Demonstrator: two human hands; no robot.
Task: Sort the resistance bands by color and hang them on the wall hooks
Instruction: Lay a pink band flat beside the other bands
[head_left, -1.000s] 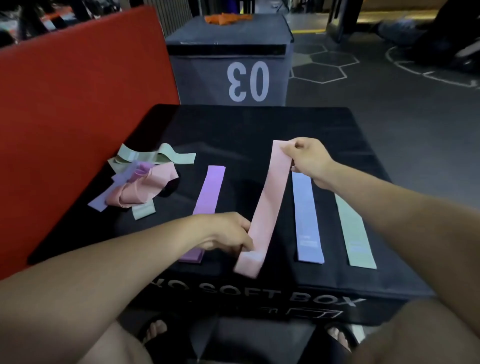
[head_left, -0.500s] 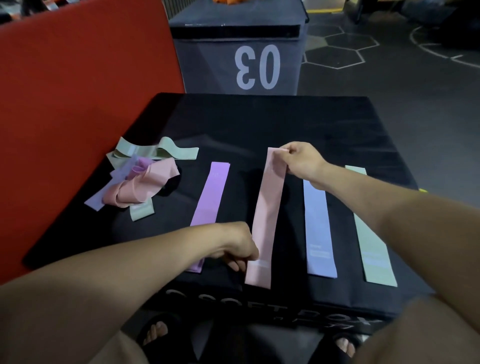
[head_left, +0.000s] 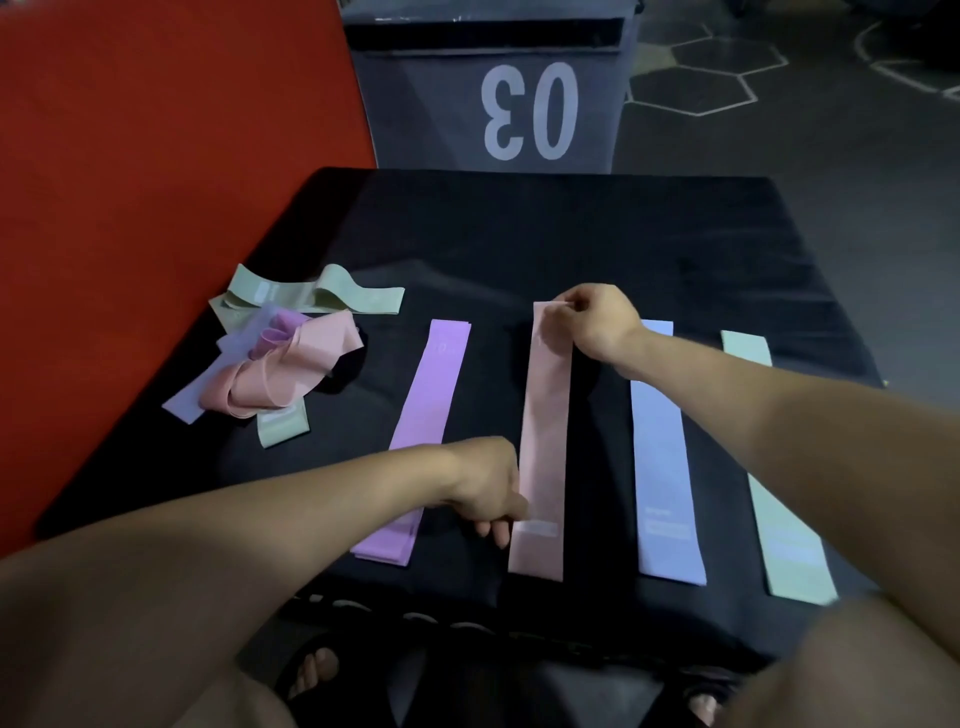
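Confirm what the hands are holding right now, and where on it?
Both hold the pink band: right hand pinches its far end, left hand grips its left edge near the near end. It lies flat on the black box.

You face a black soft box; behind it a grey box marked 03, a red pad, dark floor.

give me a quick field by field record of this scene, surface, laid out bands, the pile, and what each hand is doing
surface: black padded soft box
laid out flat, left to right: purple fabric band, pink fabric band, lavender-blue fabric band, pale green fabric band
pile: tangled heap of green, pink, purple and lavender bands, at the box's left side
left hand: pinching the pink band's near end
right hand: pinching the pink band's far end
behind: grey box marked 03
hooks: not in view
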